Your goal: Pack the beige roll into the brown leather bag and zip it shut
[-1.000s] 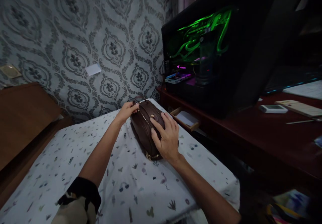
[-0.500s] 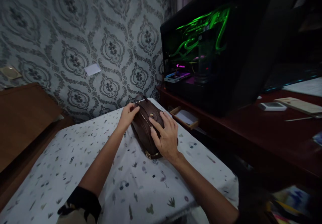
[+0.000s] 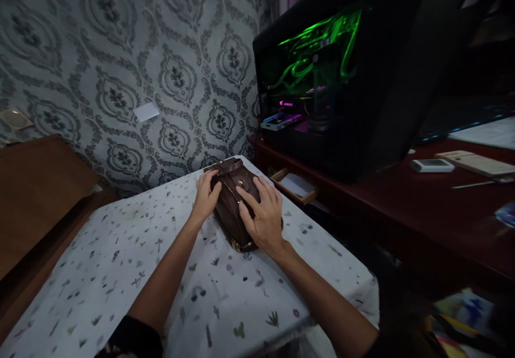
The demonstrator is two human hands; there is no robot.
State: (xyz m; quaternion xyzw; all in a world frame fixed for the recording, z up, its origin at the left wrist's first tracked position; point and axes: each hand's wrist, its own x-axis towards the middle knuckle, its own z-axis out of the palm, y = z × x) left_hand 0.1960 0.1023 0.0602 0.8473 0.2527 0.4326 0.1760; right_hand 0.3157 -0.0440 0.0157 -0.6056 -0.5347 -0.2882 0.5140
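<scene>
A dark brown leather bag [image 3: 231, 222] lies on the patterned white tablecloth [image 3: 177, 256], with gold zips, a gold clasp and a short handle [image 3: 231, 166] folded over its far end. My left hand [image 3: 206, 194] rests on the far left edge of the bag, fingers curved over the top and the thumb apart. Across the right side lies my right hand [image 3: 263, 213], its fingers spread on the leather near the clasp. Neither hand grips anything that I can see. Part of the bag's right side is hidden beneath the right hand.
To the right, a dark red desk [image 3: 382, 202] carries a black computer case [image 3: 386, 89] lit green inside. A small open drawer [image 3: 295, 183] juts out beneath it, close to the table. At the left stands a brown wooden board [image 3: 40, 186]; patterned wallpaper [image 3: 177, 73] is behind.
The handle at the bag's far end has swung down to the right across its top. My left hand has gone from a pinch to spread fingers on the bag. My right hand stays in place.
</scene>
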